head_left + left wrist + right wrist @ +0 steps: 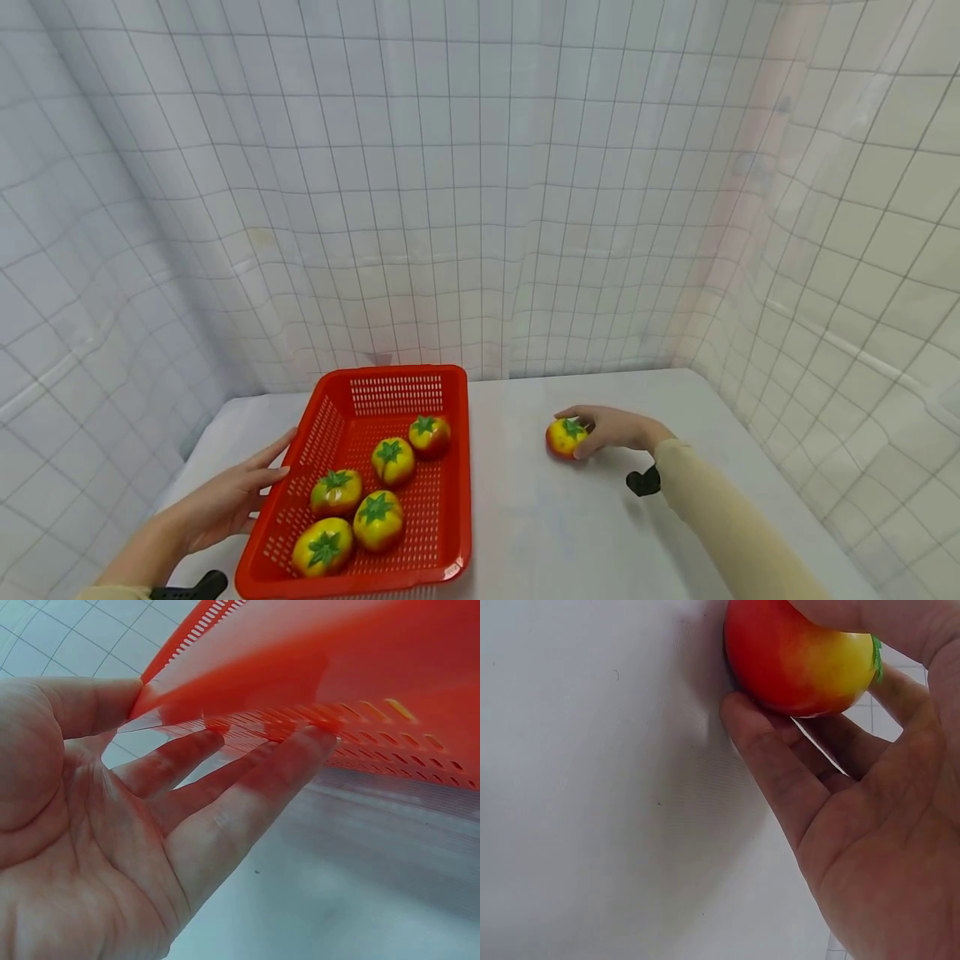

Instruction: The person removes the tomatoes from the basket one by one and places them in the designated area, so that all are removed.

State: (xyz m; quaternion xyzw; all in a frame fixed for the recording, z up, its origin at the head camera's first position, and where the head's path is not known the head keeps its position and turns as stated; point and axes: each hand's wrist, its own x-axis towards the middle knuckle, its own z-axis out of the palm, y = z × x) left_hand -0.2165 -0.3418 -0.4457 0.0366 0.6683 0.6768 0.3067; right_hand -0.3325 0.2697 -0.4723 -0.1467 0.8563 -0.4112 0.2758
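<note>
In the head view my right hand [611, 429] grips a red-and-yellow tomato [564, 437] with a green star-shaped top, low over the white table. The right wrist view shows thumb and fingers around this tomato [799, 660], its red underside facing the table. At the far left, my left hand [221, 504] is at the left side of a red plastic basket [465, 467]. Its thumb touches the rim, and its fairly straight fingers [277, 776] rest against the slotted outer wall. Several similar tomatoes lie inside the basket, one of them a tomato [429, 436] near the back right corner.
The white table [517, 517] spreads between the basket and my right hand. A white grid-patterned curtain [480, 208] hangs behind the table and along both sides. Dark wrist straps, one of them the right strap [645, 482], show at both sleeves.
</note>
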